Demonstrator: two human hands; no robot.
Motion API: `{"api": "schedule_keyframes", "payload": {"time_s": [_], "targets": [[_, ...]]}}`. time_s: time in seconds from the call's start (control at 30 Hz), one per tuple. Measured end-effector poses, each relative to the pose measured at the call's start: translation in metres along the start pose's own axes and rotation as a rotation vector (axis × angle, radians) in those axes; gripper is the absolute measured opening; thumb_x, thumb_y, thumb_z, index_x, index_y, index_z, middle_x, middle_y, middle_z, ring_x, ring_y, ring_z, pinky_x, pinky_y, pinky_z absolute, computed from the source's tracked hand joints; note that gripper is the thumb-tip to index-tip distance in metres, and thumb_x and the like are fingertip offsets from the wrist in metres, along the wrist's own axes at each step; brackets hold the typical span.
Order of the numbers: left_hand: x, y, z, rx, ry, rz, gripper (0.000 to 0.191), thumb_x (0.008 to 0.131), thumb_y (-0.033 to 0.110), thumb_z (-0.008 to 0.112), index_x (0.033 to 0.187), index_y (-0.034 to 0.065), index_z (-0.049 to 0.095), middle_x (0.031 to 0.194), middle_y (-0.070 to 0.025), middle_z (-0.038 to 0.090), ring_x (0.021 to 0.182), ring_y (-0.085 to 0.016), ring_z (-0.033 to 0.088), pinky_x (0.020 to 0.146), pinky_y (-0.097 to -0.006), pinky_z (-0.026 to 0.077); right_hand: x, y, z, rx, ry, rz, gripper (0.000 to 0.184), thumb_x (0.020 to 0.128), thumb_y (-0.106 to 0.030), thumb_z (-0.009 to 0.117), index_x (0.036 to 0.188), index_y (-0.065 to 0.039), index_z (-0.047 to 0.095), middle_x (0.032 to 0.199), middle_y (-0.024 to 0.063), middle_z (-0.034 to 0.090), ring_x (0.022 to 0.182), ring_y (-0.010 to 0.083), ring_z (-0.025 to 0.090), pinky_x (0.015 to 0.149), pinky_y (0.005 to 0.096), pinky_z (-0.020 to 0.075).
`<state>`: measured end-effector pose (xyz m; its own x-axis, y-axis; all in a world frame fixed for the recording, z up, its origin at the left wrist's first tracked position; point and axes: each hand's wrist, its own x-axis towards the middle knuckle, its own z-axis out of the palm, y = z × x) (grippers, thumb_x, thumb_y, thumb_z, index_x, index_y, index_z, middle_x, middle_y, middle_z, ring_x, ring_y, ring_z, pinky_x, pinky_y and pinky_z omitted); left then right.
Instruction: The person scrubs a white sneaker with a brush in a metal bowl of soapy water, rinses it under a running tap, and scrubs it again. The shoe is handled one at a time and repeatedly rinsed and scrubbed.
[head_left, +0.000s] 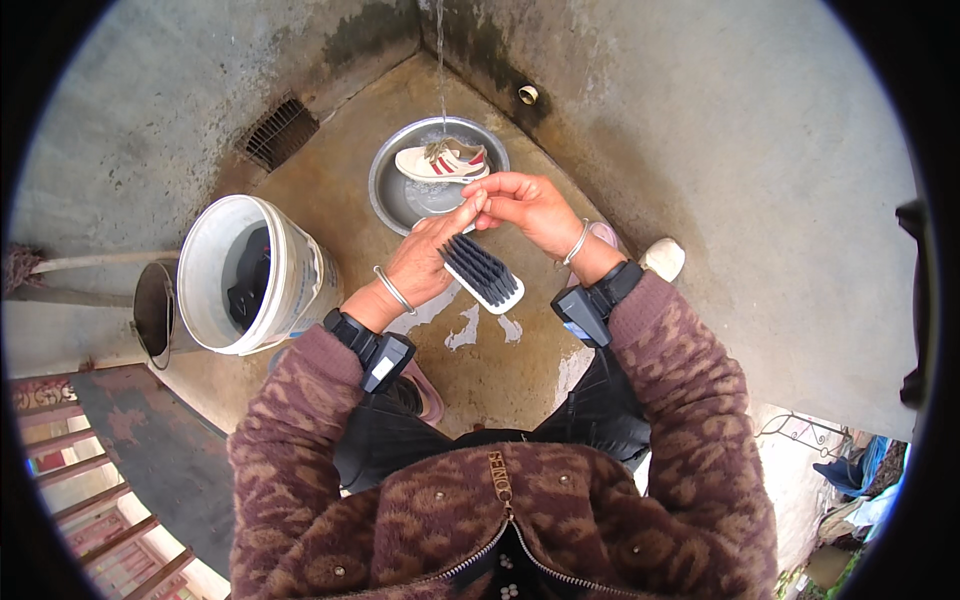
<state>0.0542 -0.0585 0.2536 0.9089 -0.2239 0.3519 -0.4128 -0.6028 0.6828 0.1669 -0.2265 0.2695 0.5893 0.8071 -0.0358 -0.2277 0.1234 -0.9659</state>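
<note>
My left hand (426, 264) is closed on a white scrubbing brush (484, 271), its dark bristles facing up and its handle hidden under the hand. The fingers of my right hand (534, 208) meet the fingertips of my left hand; whether anything small is between them cannot be made out. Just beyond both hands stands a grey metal basin (385, 191) with shallow water. A white canvas shoe (439, 163) with red stripes and greenish laces lies inside it, at the far side. A thin stream of water (441, 71) falls from above into the basin.
A white plastic bucket (289, 289) holding something dark in water stands at left, beside a darker bucket (155, 315). A floor-level drain grate (283, 133) and a pipe end (528, 94) sit in the walls. Another white shoe (664, 259) is by the right wall. The concrete floor (487, 390) is wet.
</note>
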Motion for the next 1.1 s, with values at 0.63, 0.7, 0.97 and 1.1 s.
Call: {"api": "schedule_keyframes", "payload": {"time_s": [0.63, 0.7, 0.97, 1.1], "targets": [[0.0, -0.014, -0.005, 0.226, -0.054, 0.05, 0.086, 0.069, -0.01, 0.057, 0.146, 0.019, 0.029, 0.114, -0.0105, 0.061, 0.107, -0.03, 0.057, 0.094, -0.0404, 0.04, -0.001, -0.002, -0.005, -0.062, -0.055, 0.1, 0.032, 0.091, -0.005, 0.048, 0.122, -0.002, 0.058, 0.096, 0.0024, 0.065, 0.084, 0.0077, 0.059, 0.078, 0.0227, 0.0467], [-0.001, -0.014, -0.005, 0.195, -0.059, 0.038, 0.087, 0.069, -0.01, 0.057, 0.146, 0.0188, 0.029, 0.112, -0.0103, 0.062, 0.105, -0.03, 0.057, 0.092, -0.0399, 0.041, -0.001, -0.001, -0.005, -0.053, -0.061, 0.102, 0.033, 0.091, -0.005, 0.049, 0.123, -0.002, 0.057, 0.096, 0.0026, 0.065, 0.084, 0.0078, 0.06, 0.078, 0.0227, 0.0467], [0.002, -0.012, -0.006, 0.359, 0.032, 0.106, 0.083, 0.068, -0.008, 0.057, 0.144, 0.0163, 0.032, 0.131, -0.0117, 0.05, 0.121, -0.029, 0.048, 0.101, -0.0442, 0.036, 0.0, 0.001, -0.005, -0.053, -0.038, 0.072, 0.038, 0.087, -0.003, 0.05, 0.125, -0.002, 0.055, 0.105, 0.0041, 0.064, 0.093, 0.0112, 0.06, 0.082, 0.0248, 0.0466], [0.005, -0.009, -0.008, 0.635, 0.04, -0.013, 0.073, 0.072, -0.003, 0.055, 0.141, 0.0137, 0.036, 0.145, -0.0101, 0.037, 0.133, -0.026, 0.035, 0.109, -0.046, 0.025, 0.0, 0.003, -0.005, -0.867, 0.133, -0.105, 0.049, 0.08, 0.001, 0.05, 0.128, -0.003, 0.05, 0.122, 0.0093, 0.057, 0.112, 0.0214, 0.055, 0.093, 0.0329, 0.0438]]}}
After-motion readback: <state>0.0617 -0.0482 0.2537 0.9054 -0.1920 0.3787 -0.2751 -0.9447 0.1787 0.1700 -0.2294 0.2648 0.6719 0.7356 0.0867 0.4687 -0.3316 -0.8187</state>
